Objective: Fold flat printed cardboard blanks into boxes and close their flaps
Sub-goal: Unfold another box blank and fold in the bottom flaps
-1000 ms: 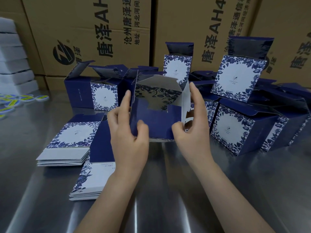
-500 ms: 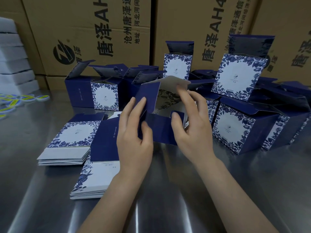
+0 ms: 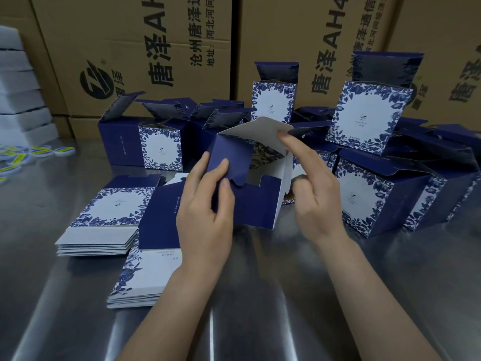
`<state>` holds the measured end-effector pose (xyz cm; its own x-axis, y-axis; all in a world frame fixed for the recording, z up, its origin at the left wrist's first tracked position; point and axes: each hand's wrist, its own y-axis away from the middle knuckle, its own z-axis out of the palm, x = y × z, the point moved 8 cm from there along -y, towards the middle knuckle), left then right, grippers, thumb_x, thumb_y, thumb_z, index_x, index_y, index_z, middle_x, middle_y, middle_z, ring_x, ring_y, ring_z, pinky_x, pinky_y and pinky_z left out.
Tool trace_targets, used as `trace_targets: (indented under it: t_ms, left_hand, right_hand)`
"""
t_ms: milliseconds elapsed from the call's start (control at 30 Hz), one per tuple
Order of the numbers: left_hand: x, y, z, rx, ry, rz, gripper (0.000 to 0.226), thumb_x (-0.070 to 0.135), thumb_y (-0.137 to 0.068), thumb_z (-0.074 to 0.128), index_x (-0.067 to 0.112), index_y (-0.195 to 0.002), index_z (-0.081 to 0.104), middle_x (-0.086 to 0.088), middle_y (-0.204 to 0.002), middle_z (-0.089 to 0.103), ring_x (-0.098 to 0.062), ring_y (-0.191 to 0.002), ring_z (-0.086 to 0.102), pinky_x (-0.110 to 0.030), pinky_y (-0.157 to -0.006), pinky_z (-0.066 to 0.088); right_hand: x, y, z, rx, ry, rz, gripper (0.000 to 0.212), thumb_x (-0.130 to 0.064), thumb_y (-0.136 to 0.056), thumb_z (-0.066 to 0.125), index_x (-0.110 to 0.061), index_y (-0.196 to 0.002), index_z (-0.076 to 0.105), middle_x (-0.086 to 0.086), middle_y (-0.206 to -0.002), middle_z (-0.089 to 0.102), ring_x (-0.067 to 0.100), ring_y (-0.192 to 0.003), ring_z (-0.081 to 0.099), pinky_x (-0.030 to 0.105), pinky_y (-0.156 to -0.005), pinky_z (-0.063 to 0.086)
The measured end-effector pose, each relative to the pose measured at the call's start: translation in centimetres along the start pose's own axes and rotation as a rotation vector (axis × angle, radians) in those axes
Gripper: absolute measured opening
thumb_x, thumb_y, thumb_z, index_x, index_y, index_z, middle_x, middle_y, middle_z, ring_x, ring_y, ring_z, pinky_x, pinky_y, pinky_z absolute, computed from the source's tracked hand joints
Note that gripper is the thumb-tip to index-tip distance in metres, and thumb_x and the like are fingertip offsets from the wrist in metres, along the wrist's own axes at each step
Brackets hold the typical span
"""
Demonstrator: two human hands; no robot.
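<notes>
Left hand (image 3: 205, 217) pinches the box (image 3: 256, 204) flap; right hand (image 3: 317, 199), fingers straight, presses another.

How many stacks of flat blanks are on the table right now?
2. The left stack lies on the table at left; the nearer stack sits just right of it, partly behind the left hand. More could be hidden behind the folded boxes.

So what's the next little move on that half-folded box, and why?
Probably the right hand should push the big flap down over the open end. The left hand grips the box, with its fingers pressing the navy side flap inward. The big flap stands up, white inside showing, with the right fingertips at its edge.
</notes>
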<state>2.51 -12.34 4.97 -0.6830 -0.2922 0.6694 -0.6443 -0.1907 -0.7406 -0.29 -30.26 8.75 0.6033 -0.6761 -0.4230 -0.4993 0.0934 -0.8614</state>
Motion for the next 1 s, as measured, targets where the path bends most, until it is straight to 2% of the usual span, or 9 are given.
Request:
trace_targets:
  t_ms: [100, 267, 367, 467, 533, 633, 767, 900, 1000]
  left_hand:
    - [0.0, -0.1, -0.2, 0.03, -0.015, 0.021, 0.032, 0.013, -0.094, 0.052, 0.018, -0.122, 0.067, -0.001, -0.14, 0.054, 0.009, -0.121, 0.044, 0.0, -0.094, 0.029]
    - [0.1, -0.2, -0.5, 0.064, -0.013, 0.045, 0.029, 0.006, -0.091, 0.058, 0.013, -0.117, 0.069, -0.006, -0.133, 0.058, 0.003, -0.117, 0.049, 0.0, -0.093, 0.032]
    - [0.2, -0.2, -0.5, 0.058, -0.007, 0.032, 0.029, 0.011, -0.091, 0.059, 0.016, -0.117, 0.069, -0.004, -0.132, 0.059, -0.005, -0.12, 0.052, -0.009, -0.099, 0.036]
    - [0.1, -0.3, -0.5, 0.041, 0.035, -0.001, 0.034, 0.015, -0.089, 0.06, 0.021, -0.122, 0.065, 0.0, -0.128, 0.057, -0.01, -0.119, 0.054, -0.029, -0.098, 0.046]
    - [0.1, -0.3, -0.4, 0.02, 0.082, -0.027, 0.042, 0.017, -0.088, 0.06, 0.023, -0.129, 0.059, 0.003, -0.125, 0.056, -0.007, -0.113, 0.055, -0.026, -0.094, 0.047]
    - [-0.2, -0.4, -0.1, -0.033, 0.189, -0.089, 0.057, 0.019, -0.085, 0.061, 0.026, -0.14, 0.049, 0.008, -0.123, 0.051, -0.005, -0.11, 0.055, -0.014, -0.086, 0.045]
    - [-0.7, -0.8, 0.3, -0.117, 0.316, -0.189, 0.062, 0.019, -0.079, 0.058, 0.033, -0.138, 0.049, 0.008, -0.121, 0.048, 0.003, -0.096, 0.054, -0.01, -0.079, 0.044]
    - [-1.1, -1.1, 0.6, -0.153, 0.44, -0.253, 0.054, 0.02, -0.078, 0.058, 0.03, -0.131, 0.053, 0.006, -0.131, 0.053, -0.005, -0.107, 0.056, -0.026, -0.089, 0.048]
    - [-1.5, -1.0, 1.3, -0.209, 0.567, -0.324, 0.043, 0.025, -0.084, 0.058, 0.036, -0.124, 0.051, 0.015, -0.128, 0.056, -0.009, -0.122, 0.053, -0.031, -0.096, 0.049]
  right_hand:
    - [0.4, -0.1, 0.0, 0.012, 0.015, 0.009, 0.06, -0.007, -0.084, 0.035, -0.036, -0.135, 0.051, -0.024, -0.128, 0.052, -0.008, -0.118, 0.048, 0.012, -0.095, 0.039]
    - [0.6, 0.0, 0.3, -0.002, 0.047, 0.001, 0.049, -0.016, -0.093, 0.048, -0.042, -0.134, 0.045, -0.021, -0.122, 0.05, 0.007, -0.071, 0.054, 0.025, -0.069, 0.046]
    - [0.2, 0.0, 0.5, -0.014, 0.069, -0.043, 0.05, -0.016, -0.093, 0.054, -0.035, -0.137, 0.043, -0.023, -0.125, 0.045, 0.007, -0.093, 0.057, 0.03, -0.082, 0.05]
    - [-0.2, 0.0, 0.5, 0.004, 0.09, -0.119, 0.05, -0.008, -0.091, 0.06, -0.018, -0.138, 0.046, -0.008, -0.13, 0.045, 0.009, -0.122, 0.046, 0.031, -0.104, 0.039]
    - [-0.1, 0.0, 0.5, 0.02, 0.025, -0.117, 0.051, -0.002, -0.09, 0.062, -0.013, -0.137, 0.047, -0.003, -0.13, 0.044, 0.005, -0.126, 0.042, 0.033, -0.107, 0.039]
    - [0.0, 0.1, 0.5, 0.023, -0.099, -0.065, 0.061, -0.001, -0.088, 0.063, -0.026, -0.139, 0.041, -0.008, -0.132, 0.041, 0.009, -0.127, 0.043, 0.046, -0.103, 0.044]
    - [0.9, 0.1, 0.4, 0.071, -0.306, 0.114, 0.08, -0.005, -0.083, 0.068, -0.045, -0.141, 0.029, 0.008, -0.136, 0.042, 0.016, -0.124, 0.048, 0.034, -0.099, 0.047]
    - [1.8, 0.4, 1.0, 0.118, -0.492, 0.322, 0.075, -0.013, -0.078, 0.069, -0.027, -0.143, 0.035, 0.007, -0.142, 0.043, 0.007, -0.12, 0.05, 0.024, -0.094, 0.046]
    - [1.9, 0.7, 1.5, 0.071, -0.554, 0.376, 0.054, -0.009, -0.085, 0.064, -0.017, -0.137, 0.05, 0.008, -0.141, 0.051, 0.02, -0.126, 0.053, 0.042, -0.102, 0.047]
